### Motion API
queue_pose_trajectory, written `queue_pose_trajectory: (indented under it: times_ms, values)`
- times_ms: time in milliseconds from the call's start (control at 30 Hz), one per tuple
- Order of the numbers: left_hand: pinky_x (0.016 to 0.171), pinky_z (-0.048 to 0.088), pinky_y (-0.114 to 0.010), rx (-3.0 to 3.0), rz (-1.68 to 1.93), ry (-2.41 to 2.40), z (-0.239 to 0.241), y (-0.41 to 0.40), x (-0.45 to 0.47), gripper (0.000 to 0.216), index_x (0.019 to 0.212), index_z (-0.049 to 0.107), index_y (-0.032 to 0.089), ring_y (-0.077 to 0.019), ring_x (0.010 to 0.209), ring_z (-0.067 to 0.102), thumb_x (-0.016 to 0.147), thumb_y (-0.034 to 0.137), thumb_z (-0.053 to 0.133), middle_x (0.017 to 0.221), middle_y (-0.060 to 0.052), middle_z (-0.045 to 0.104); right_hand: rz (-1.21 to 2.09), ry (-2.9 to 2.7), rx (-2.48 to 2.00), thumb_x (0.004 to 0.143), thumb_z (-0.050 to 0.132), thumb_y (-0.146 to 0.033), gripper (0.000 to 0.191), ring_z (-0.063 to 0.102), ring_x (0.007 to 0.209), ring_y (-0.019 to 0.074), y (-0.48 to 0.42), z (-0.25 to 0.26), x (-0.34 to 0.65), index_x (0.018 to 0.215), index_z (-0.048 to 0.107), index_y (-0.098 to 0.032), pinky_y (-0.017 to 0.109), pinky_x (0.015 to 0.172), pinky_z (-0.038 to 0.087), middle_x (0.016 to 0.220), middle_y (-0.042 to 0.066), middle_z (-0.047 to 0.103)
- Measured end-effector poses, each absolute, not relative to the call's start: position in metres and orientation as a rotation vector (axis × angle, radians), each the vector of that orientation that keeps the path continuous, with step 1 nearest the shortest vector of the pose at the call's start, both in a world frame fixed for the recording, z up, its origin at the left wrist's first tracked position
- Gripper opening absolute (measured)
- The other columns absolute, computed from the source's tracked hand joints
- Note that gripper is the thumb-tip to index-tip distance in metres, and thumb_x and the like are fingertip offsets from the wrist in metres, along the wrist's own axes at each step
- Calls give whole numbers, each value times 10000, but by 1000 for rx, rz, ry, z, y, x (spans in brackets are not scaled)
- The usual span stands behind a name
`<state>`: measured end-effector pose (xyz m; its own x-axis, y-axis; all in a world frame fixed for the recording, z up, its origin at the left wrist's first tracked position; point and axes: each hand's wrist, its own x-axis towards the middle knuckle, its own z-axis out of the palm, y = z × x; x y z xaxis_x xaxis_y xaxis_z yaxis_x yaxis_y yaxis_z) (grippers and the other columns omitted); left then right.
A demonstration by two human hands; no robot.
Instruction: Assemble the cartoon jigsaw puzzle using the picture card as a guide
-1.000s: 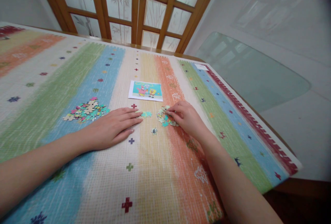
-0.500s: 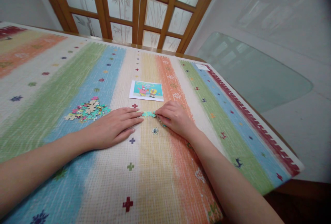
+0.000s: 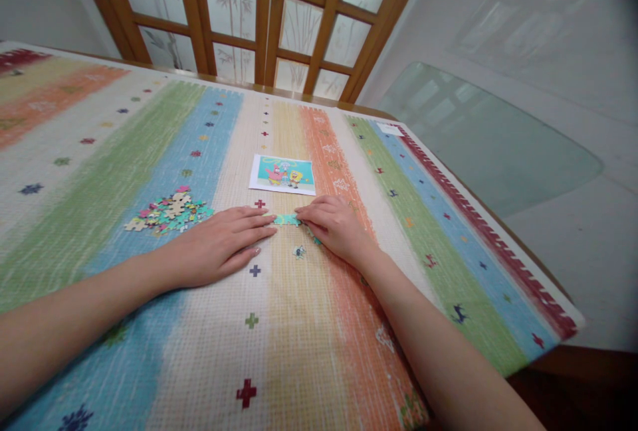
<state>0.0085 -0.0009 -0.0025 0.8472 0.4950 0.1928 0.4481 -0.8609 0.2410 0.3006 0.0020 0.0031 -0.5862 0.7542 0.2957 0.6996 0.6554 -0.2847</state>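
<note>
A short strip of turquoise puzzle pieces (image 3: pixel 286 220) lies on the striped cloth between my hands. My left hand (image 3: pixel 226 245) rests flat with fingers stretched out, their tips at the strip's left end. My right hand (image 3: pixel 331 226) has its fingers drawn together on a puzzle piece at the right end; the fingers mostly cover that piece. Some turquoise shows beneath my right palm, partly hidden. Just below the strip sits a loose puzzle piece (image 3: pixel 299 252) with a dark print.
Left of my left hand is a heap of mixed puzzle pieces (image 3: pixel 172 212). A picture card (image 3: pixel 283 174) with cartoon figures lies beyond the strip. The striped tablecloth (image 3: pixel 209 358) covers the table, and a small white label (image 3: pixel 390 129) is near its far right edge.
My right fingertips have shifted slightly left, over the strip's right end. My left hand stays where it was.
</note>
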Motion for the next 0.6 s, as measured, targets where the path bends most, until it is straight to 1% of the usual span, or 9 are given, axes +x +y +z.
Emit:
queue_pose_trajectory:
  times_ms: [100,200,400,600]
  values:
    - [1227,279,-422,2829,382,732,-3,-1,8,442,1465,514,243,-227,1466,380,1055,374,417,1545,-34,483,218,-2482,-1126,976,549,-184,240,633,1074,239,-1,6,302,1089,750,-249,425,932,435,1164,49,764]
    - [1227,276,-421,2837,380,733,-3,-1,8,444,1468,511,241,-226,1466,379,1057,379,416,1546,-33,482,175,-2448,-1124,968,569,-201,233,625,1100,241,-5,11,304,1119,742,-238,432,948,429,1173,57,757]
    - [1228,273,-419,2824,388,724,-5,-1,7,443,1476,500,261,-225,1471,373,1055,375,422,1553,-27,473,101,-2435,-1268,950,650,-300,144,600,1091,263,-11,17,306,1021,772,-273,463,951,401,1183,50,747]
    - [1231,269,-418,2834,371,735,-4,-1,7,448,1481,496,253,-225,1470,373,1055,373,422,1554,-28,472,138,-2446,-1309,943,673,-343,169,589,1099,266,-10,13,301,1059,780,-280,468,952,398,1180,46,748]
